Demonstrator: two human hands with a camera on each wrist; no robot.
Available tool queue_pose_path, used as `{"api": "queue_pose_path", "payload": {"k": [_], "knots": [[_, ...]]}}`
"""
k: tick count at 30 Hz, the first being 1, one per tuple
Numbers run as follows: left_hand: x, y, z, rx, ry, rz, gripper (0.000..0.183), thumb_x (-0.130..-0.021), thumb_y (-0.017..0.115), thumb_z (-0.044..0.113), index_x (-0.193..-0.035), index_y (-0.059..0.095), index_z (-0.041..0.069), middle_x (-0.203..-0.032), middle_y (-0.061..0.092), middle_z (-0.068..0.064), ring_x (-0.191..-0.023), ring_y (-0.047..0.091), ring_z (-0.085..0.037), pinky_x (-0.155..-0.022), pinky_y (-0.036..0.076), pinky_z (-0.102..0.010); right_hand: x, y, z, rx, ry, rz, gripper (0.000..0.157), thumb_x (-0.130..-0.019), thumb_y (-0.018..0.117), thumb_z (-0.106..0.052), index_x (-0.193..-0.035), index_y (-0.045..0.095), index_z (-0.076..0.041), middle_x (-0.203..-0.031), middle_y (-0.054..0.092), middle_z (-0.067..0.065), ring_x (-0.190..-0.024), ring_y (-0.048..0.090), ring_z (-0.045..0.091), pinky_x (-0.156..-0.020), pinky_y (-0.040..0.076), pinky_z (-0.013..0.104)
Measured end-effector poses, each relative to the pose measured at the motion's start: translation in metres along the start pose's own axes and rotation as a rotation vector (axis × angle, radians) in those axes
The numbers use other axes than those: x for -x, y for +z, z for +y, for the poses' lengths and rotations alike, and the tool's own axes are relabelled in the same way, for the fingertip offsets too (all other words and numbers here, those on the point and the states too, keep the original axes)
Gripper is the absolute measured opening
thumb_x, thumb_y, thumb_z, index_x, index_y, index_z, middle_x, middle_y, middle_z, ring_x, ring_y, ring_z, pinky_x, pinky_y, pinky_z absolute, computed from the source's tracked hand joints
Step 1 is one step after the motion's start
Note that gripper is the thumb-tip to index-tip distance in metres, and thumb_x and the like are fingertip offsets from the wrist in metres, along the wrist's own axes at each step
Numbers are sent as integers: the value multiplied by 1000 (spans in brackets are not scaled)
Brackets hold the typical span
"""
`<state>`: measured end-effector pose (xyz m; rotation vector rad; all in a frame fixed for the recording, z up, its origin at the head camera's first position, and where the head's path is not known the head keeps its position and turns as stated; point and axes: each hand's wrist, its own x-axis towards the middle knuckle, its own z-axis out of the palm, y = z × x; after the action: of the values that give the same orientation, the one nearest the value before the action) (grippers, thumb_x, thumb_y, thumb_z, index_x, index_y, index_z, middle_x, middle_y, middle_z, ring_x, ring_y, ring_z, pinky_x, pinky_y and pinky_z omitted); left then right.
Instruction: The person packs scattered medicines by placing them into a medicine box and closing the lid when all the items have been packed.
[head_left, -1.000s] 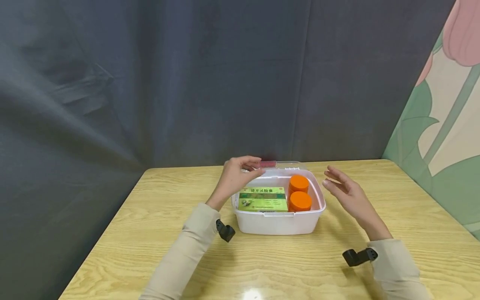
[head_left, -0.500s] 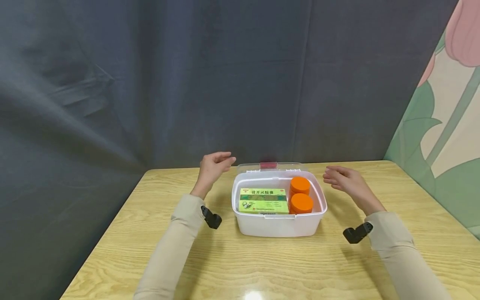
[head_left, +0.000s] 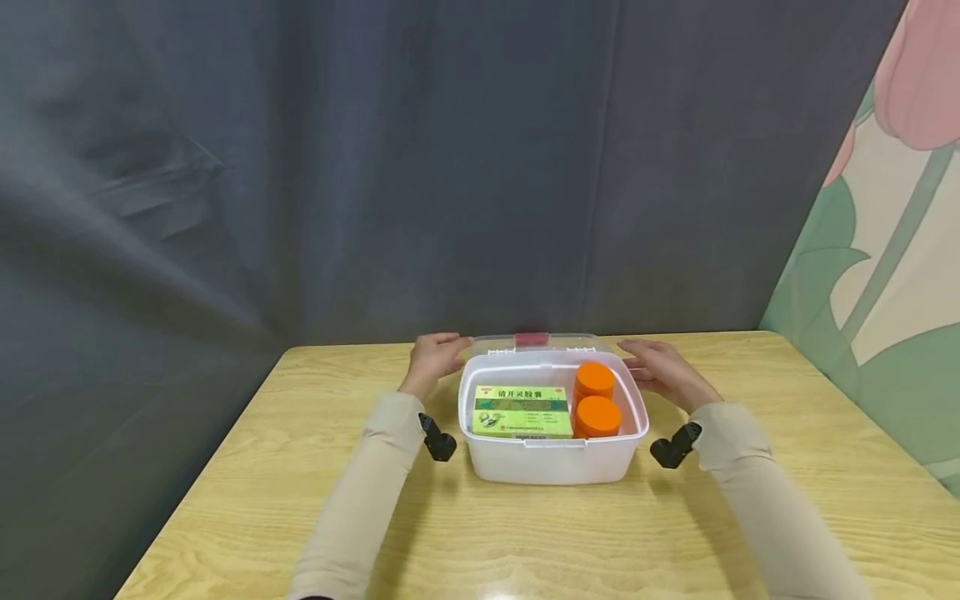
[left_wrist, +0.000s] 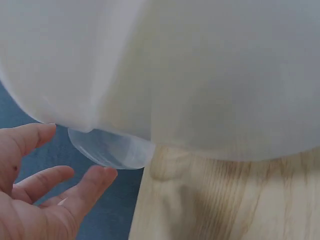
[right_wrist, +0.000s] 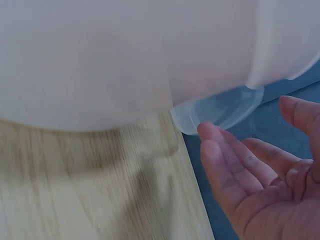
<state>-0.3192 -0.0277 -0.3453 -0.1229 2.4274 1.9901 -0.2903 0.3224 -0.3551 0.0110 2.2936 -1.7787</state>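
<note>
A white plastic storage box (head_left: 551,462) stands on the table, its clear lid (head_left: 495,343) tipped back behind it with a pink latch (head_left: 531,339). Inside lie a green medicine carton (head_left: 522,412) on the left and two orange-capped bottles (head_left: 597,417) on the right. My left hand (head_left: 433,362) is at the box's back left corner, fingers loosely spread. In the left wrist view its fingertips (left_wrist: 104,172) come right to the lid's edge. At the back right corner my right hand (head_left: 666,372) has relaxed fingers, their tips (right_wrist: 210,132) right at the lid.
The wooden table (head_left: 300,467) ends just behind the box, where a dark curtain (head_left: 450,167) hangs. To the right rises a wall panel (head_left: 885,317) painted with flowers. A camera is strapped to each wrist.
My left hand has swung left off the box's top to its back left corner, then down to the lid. The right hand has moved left and in toward the lid's other end.
</note>
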Motion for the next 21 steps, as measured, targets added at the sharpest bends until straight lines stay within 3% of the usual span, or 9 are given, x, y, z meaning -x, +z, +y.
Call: {"api": "queue_pose_path", "payload": {"k": [3, 8, 15, 21], "knots": [[-4, 2, -6, 43, -37, -3, 46, -80, 67, 24, -117, 55, 0, -112, 53, -18, -85, 62, -26, -77, 48, -33, -5, 5, 1, -25, 4, 2, 76, -89, 48, -44, -139, 17, 4, -130, 35, 27, -105, 51, 31, -83, 44, 34], [-11, 6, -17, 63, -47, -2, 37, -80, 65, 23, -109, 60, 0, -101, 57, -15, -78, 62, -20, -76, 48, -33, -9, 10, 4, -6, -21, 15, 67, -88, 49, -44, -131, 35, 6, -112, 53, 17, -89, 58, 21, -79, 46, 31], [-10, 12, -24, 157, -23, -25, 30, -80, 66, 18, -102, 64, -2, -90, 63, -15, -73, 63, -19, -67, 51, -30, -8, 9, 11, 2, -8, 51, 66, -85, 51, -48, -128, 43, 3, -108, 56, 10, -89, 56, 21, -79, 46, 30], [-13, 14, -24, 230, 5, -51, 28, -80, 64, 9, -103, 62, -7, -100, 60, -22, -76, 62, -19, -69, 51, -31, -9, 8, 10, 16, -25, 53, 63, -87, 50, -46, -126, 44, 3, -105, 58, 9, -85, 57, 21, -78, 47, 29]]}}
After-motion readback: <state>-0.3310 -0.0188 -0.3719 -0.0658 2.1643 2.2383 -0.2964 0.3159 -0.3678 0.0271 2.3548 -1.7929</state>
